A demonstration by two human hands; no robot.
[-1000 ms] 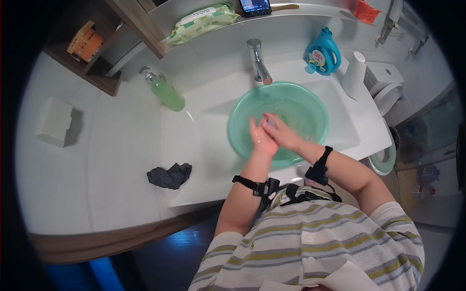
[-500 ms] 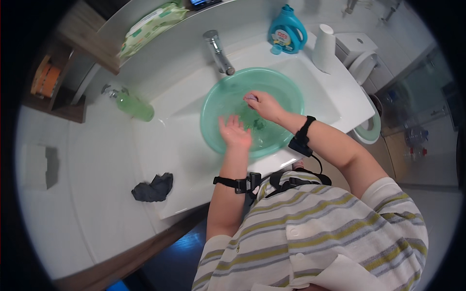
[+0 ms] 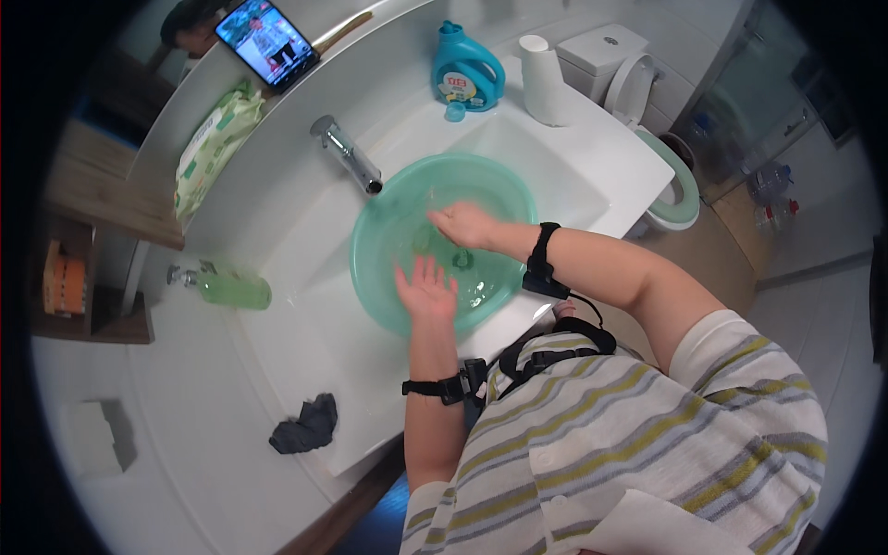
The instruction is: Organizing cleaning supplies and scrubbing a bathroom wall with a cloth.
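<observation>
Both hands work inside the translucent green plastic basin (image 3: 442,242), which sits in the white sink below the chrome tap (image 3: 348,154). The left hand (image 3: 425,289), at six o'clock, is spread flat and empty. The right hand (image 3: 462,223) is curled at centre; whether it holds anything is unclear. Keep movements low and gentle so water stays off the white bench (image 3: 231,416).

White counter (image 3: 231,435): basin (image 3: 388,287), perhaps cloth (image 3: 305,425).

— We record a translucent green basin (image 3: 444,245) in a white sink (image 3: 305,305). Soap bottle (image 3: 227,289)?

— Pale green, we note. Detergent jug (image 3: 467,74) is teal blue with a red label patch; paper roll (image 3: 544,81) white.

— We log a dark grey cloth (image 3: 305,425) on the white counter (image 3: 194,462).

— Shirt (image 3: 629,453): white with grey and olive-yellow stripes. Wrist straps (image 3: 538,259) black.
</observation>
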